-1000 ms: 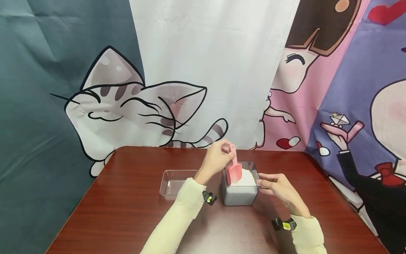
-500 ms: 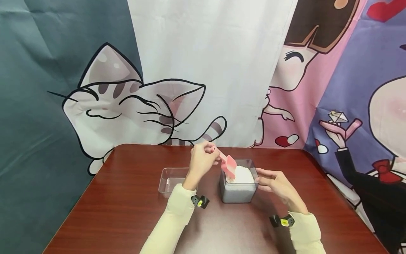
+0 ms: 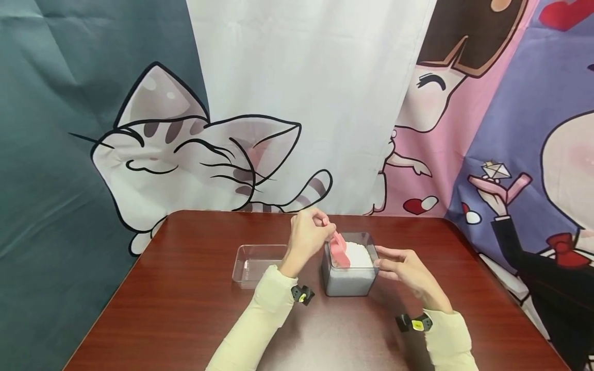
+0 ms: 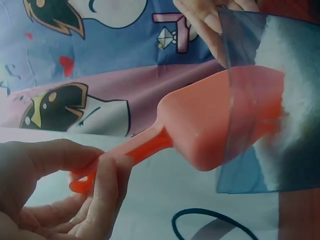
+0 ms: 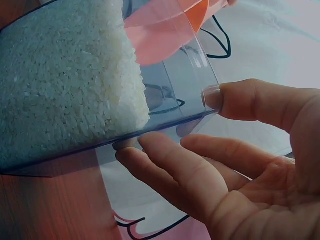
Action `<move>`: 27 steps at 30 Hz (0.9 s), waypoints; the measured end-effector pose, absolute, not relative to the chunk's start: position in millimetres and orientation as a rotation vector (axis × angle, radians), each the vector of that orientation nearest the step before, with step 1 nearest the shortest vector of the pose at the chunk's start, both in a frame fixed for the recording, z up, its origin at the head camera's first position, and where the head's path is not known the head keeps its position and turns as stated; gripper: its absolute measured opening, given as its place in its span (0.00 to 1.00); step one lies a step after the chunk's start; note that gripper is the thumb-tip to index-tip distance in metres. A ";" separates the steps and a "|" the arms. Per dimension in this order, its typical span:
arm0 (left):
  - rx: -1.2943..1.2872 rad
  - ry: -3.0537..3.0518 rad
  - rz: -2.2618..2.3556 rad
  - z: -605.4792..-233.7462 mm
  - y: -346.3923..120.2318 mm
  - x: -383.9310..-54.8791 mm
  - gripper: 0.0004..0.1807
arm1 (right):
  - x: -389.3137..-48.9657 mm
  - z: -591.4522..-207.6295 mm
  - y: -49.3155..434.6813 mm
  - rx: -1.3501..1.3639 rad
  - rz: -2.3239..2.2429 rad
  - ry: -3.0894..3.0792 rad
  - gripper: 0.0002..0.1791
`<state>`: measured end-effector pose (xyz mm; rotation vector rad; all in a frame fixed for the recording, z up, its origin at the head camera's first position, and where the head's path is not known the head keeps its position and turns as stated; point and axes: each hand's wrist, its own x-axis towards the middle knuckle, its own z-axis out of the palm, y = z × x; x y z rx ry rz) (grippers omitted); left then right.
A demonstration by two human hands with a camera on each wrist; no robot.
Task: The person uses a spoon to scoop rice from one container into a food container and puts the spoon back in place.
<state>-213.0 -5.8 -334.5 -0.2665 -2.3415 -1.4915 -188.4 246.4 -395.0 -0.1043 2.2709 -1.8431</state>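
Note:
In my left hand (image 3: 310, 234) is a pink scoop (image 4: 200, 120), pinched by the handle between thumb and fingers. The scoop's bowl slants down into a clear grey-tinted square container (image 3: 350, 283), its lip against the white rice (image 5: 75, 80). The wall partly veils that lip in the left wrist view. My right hand (image 3: 408, 270) rests its fairly straight fingertips and thumb against the container's right side, the thumb (image 5: 250, 100) near the rim. Rice fills much of the container; its surface is highest away from the scoop.
A shallow clear rectangular tray (image 3: 246, 265) sits left of the container, partly behind the left forearm. Both stand on a reddish-brown wooden table (image 3: 176, 309). A printed cartoon curtain (image 3: 297, 77) hangs just past the table's far edge.
The scoop swung left with its handle tilted outward, then came back right and lower into the rice. The left hand moved with it. The right hand stays at the container's side.

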 end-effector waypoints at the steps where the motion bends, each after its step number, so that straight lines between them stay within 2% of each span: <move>1: -0.249 -2.341 -1.511 -336.1 -5.9 -213.3 0.06 | -188.5 -395.1 245.9 -0.107 -1.839 2.272 0.31; 10: -0.109 -2.346 -1.778 -348.2 -3.0 -213.6 0.04 | -190.3 -395.8 245.4 -0.025 -1.830 2.278 0.30; 20: -0.055 -2.320 -1.819 -359.6 7.1 -210.4 0.02 | -188.0 -394.3 245.0 -0.048 -1.811 2.300 0.29; 27: 0.068 -2.270 -2.009 -363.6 9.6 -209.0 0.03 | -189.6 -394.5 245.1 -0.073 -1.797 2.298 0.29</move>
